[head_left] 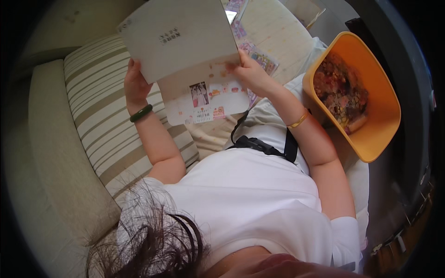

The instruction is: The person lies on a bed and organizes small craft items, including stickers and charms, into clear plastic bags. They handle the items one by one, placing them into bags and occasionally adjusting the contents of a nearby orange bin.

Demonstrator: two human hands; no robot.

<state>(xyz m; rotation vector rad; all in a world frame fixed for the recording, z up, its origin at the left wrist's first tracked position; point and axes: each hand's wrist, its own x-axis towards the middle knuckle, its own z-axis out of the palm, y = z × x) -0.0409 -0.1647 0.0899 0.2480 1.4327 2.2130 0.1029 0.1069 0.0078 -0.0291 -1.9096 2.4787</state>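
An open notebook [185, 41] with pale pages is held up in front of me. Its upper page is mostly blank with a small block of dark print, while the lower page [178, 99] carries a small picture [200, 94] and several little colourful stickers [218, 111]. My left hand [137, 85], below a dark green bangle, grips the left edge near the fold. On the opposite edge, my right hand [252, 74] holds the notebook with its fingers over the page; a gold bangle circles that forearm.
Colourful sticker sheets [263, 59] lie on the pale sofa seat [273, 28] beyond the notebook. To my right stands an orange-yellow bin [382, 106] containing a mixed heap of colourful small pieces. A striped cushion [99, 106] leans at the left.
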